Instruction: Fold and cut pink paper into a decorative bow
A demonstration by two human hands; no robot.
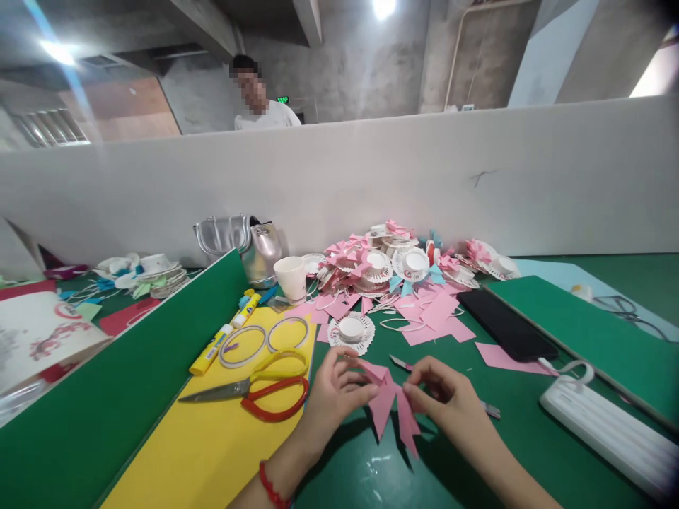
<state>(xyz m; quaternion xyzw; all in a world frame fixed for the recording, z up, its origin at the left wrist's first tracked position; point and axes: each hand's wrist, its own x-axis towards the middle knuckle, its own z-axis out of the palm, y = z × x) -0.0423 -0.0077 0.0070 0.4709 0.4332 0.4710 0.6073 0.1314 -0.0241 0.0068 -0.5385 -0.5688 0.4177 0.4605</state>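
A folded pink paper bow (382, 406) with two pointed tails is held up between my hands, just above the green table. My left hand (335, 392) pinches its upper left side between thumb and fingers; a red band circles that wrist. On the bow's right edge, my right hand (443, 389) closes thumb and fingertips. Under the right hand lies a craft knife (491, 409), its middle hidden and its blade tip showing beyond the fingers. Just past the bow sits a small white paper hat (351, 329) with a frilled round brim.
Scissors (270, 387), tape rolls (242, 348) and glue sticks (212, 350) lie on yellow card (175, 445) at left. Behind are a paper cup (291, 279), a silver bag (262, 247) and heaped paper hats (371, 265). A phone (503, 325) and power strip (610, 435) lie right. A person stands beyond the partition.
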